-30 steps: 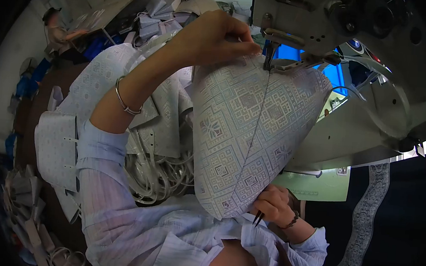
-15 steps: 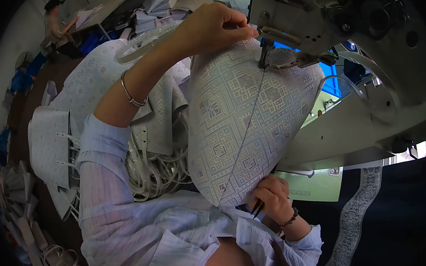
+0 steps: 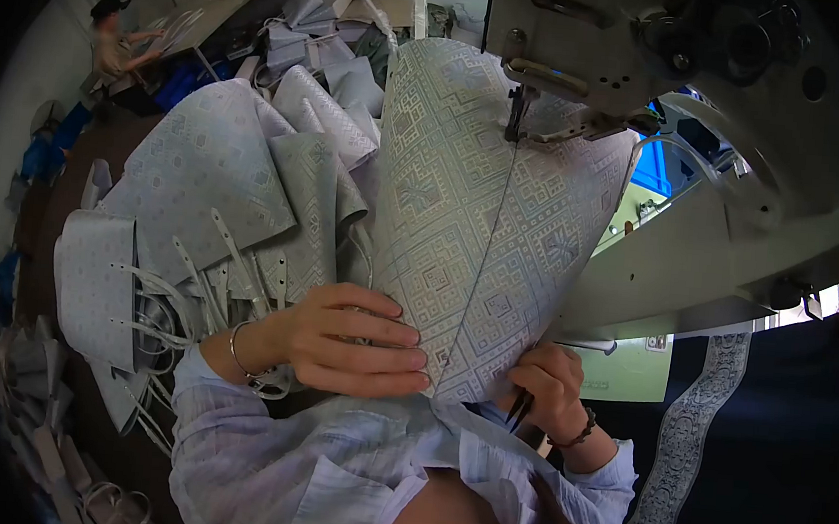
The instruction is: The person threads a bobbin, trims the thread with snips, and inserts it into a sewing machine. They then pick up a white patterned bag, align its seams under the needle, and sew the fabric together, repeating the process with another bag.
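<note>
A pale patterned bag (image 3: 472, 217) with a dark seam line down its middle is under the presser foot (image 3: 517, 117) of a sewing machine (image 3: 593, 59). White straps (image 3: 420, 1) rise at its far end. My left hand (image 3: 359, 341) is on the bag's lower left side, fingers stretched over the patterned face, thumb hidden. At the lower right edge of the bag, my right hand (image 3: 546, 382) is closed around a dark two-pronged tool, apparently tweezers (image 3: 519, 408), whose tips point down. Its fingers also touch the bag's edge.
Stacked patterned bag pieces (image 3: 200, 166) with white straps lie at my left. More pieces (image 3: 309, 32) pile up behind. A person (image 3: 116, 51) in a dark cap works at a far-left table. A patterned ribbon (image 3: 687, 431) hangs at the right beside a green surface (image 3: 627, 377).
My left hand has come down from the bag's far end beside the presser foot to its lower left side. The white straps at the far end now stand up. My right hand has barely moved.
</note>
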Motion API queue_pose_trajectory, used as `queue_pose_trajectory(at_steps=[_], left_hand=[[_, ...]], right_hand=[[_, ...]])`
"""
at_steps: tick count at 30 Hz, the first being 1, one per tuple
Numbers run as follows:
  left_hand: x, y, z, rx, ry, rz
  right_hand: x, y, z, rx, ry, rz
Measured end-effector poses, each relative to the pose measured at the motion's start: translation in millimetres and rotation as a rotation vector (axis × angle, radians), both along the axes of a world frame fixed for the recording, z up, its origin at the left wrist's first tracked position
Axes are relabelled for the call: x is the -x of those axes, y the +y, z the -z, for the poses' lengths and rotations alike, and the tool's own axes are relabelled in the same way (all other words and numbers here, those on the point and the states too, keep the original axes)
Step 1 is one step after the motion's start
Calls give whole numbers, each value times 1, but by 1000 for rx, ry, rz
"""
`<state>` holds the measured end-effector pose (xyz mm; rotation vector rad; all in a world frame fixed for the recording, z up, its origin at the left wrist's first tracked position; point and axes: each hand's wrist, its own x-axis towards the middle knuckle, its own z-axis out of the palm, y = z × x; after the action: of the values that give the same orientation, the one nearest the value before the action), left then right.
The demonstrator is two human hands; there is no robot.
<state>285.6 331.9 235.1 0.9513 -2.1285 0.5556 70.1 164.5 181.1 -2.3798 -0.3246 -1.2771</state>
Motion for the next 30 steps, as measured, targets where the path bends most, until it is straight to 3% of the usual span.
queue_pose_trajectory(at_steps=[30], left_hand=[[-18,-30,-46,-99,-119,-62]], right_hand=[[-10,-31,-42,85,59,173]])
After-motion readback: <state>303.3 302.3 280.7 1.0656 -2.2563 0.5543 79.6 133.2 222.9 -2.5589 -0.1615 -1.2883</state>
